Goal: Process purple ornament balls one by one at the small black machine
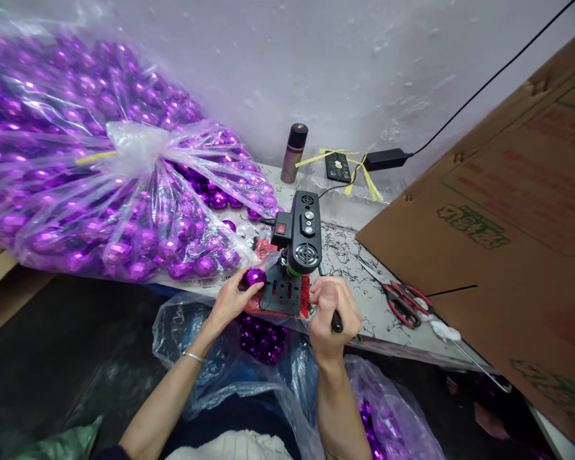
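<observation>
My left hand (230, 299) pinches a shiny purple ball (255, 276) and holds it at the left edge of the black base plate (282, 295) of a small black bench machine (303, 233). The machine has a red switch and round buttons on its head. My right hand (329, 313) is closed round the machine's black lever handle (337, 321), just right of the base. A thin bangle sits on my left wrist.
A big clear bag of purple balls (100, 172) fills the left. More balls lie in open bags (263, 338) below the table edge. Red scissors (405, 301), a spray can (294, 152), a power adapter (386, 159) and a leaning cardboard box (508, 243) stand right.
</observation>
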The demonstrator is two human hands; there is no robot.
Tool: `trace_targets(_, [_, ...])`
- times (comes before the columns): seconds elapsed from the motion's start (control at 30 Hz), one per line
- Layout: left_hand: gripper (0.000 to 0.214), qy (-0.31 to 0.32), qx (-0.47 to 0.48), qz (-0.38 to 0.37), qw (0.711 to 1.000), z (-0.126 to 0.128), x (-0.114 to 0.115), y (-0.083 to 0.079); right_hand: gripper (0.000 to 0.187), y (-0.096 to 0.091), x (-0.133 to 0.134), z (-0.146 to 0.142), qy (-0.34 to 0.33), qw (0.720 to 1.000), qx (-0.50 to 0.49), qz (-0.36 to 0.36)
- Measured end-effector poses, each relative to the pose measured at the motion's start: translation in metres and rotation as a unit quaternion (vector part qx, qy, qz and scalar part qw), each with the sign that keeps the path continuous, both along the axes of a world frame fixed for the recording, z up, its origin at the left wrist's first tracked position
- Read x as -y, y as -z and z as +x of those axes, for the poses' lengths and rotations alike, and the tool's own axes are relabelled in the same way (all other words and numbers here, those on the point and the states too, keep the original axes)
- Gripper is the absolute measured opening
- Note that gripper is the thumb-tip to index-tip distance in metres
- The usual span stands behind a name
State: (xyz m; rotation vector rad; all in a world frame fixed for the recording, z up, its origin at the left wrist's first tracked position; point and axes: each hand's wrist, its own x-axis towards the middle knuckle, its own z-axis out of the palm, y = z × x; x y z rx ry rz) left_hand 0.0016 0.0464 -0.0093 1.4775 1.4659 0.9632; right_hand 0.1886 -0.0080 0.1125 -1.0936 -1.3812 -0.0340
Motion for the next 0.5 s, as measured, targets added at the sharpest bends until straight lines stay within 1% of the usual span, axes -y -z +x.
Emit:
trace_targets(0.07, [0.063, 0.008, 0.092, -0.046, 0.995, 0.005, -0.002, -0.005, 0.031, -0.005, -0.001, 0.000, -0.002, 1.000, -0.005, -0.005])
trace_targets(0.13, [0.066, 0.017, 0.180, -0.076, 0.981, 0.013, -0.004, -0.008, 0.031, -0.008, -0.002, 0.000, -0.007, 1.000, -0.010, -0.002])
trace_targets(0.17, [0.068, 0.024, 0.209, -0.086, 0.974, 0.017, -0.005, -0.009, 0.031, -0.008, -0.002, -0.001, -0.010, 1.000, -0.011, 0.000])
trace_targets(0.23, [0.069, 0.042, 0.230, -0.092, 0.968, 0.026, -0.007, -0.009, 0.031, -0.008, -0.001, 0.000, -0.013, 1.000, -0.012, 0.001])
trace_targets(0.33, [0.068, 0.064, 0.195, -0.062, 0.977, 0.036, -0.007, -0.006, 0.031, -0.006, 0.000, 0.000, -0.014, 1.000, -0.007, -0.005])
trace_targets(0.5, [0.065, 0.070, 0.060, 0.018, 0.996, 0.045, -0.001, 0.000, 0.030, -0.003, 0.002, 0.001, -0.013, 1.000, 0.000, -0.003])
